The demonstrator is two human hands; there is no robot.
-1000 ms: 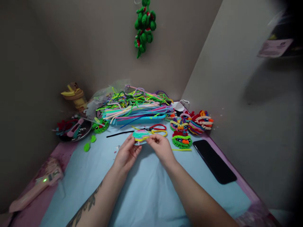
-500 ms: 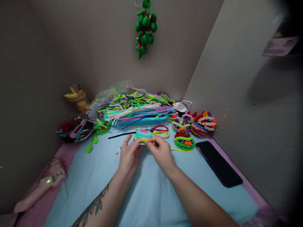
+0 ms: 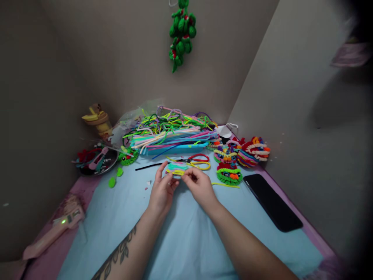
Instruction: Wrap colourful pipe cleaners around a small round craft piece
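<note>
Honestly, little's changing: left hand [image 3: 162, 192] and right hand [image 3: 201, 187] are both still pinching the piece [image 3: 177, 167], keeping it steady between them.

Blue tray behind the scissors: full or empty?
Full. Colourful fuzzy stems heap above the rim of the blue tray and overhang its front; its bottom is hidden.
</note>
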